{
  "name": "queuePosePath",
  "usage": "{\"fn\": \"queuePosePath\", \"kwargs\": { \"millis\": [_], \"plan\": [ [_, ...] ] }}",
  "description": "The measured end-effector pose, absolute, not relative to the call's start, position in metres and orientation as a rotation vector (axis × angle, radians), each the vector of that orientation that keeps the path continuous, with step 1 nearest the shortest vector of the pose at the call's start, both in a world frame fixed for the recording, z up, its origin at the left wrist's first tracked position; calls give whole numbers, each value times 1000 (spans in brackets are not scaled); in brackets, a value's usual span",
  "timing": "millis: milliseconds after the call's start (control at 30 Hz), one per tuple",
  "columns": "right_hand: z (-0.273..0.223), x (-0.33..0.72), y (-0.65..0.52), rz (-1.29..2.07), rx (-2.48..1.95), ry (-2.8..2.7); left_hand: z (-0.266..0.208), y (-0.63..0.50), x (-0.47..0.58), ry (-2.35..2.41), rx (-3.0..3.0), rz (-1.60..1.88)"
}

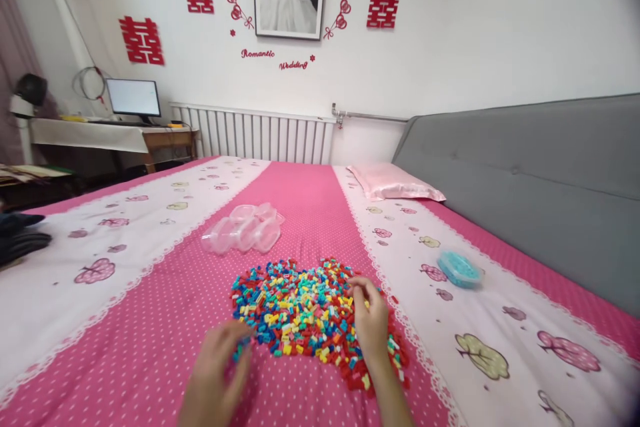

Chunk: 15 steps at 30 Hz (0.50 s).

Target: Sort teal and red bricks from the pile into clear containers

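Observation:
A wide heap of small plastic toy bricks (300, 313) in red, blue, yellow, green and white lies on the pink dotted bedspread. At the heap's lower left is my left hand (215, 367), slightly blurred, its fingers curled and thumb a little apart. A few blue and teal bricks (241, 349) show between that thumb and the fingers. My right hand (371, 320) is over the heap's right side, with thumb and forefinger pinched together. Whatever sits between those fingertips is too small to make out. Mostly red bricks (355, 373) spread below the right wrist.
Clear pink-tinted plastic boxes (245, 228) stand behind the heap. A lidded box of light-blue pieces (460, 269) sits to the right. Farther back are a pink pillow (393, 181), a grey headboard (520, 193) and a radiator (255, 133). Dark items (23, 237) lie at far left.

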State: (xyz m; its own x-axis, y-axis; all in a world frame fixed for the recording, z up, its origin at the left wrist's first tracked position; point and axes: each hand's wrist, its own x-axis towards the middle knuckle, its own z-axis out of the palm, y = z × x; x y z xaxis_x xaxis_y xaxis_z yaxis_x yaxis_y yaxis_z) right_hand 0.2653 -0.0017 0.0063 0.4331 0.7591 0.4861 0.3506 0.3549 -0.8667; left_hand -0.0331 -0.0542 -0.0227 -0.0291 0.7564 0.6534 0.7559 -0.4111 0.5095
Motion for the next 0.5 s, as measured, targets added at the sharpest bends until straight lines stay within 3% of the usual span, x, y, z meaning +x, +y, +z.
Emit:
{"fn": "queuePosePath", "kwargs": {
  "millis": [200,500],
  "plan": [
    [-3,280,-19,497,-1140,-1234,36,91,-83,2254,1647,1513],
    [-6,282,-13,562,-1047,-1221,39,157,-107,2295,1547,1419]
  ]
}}
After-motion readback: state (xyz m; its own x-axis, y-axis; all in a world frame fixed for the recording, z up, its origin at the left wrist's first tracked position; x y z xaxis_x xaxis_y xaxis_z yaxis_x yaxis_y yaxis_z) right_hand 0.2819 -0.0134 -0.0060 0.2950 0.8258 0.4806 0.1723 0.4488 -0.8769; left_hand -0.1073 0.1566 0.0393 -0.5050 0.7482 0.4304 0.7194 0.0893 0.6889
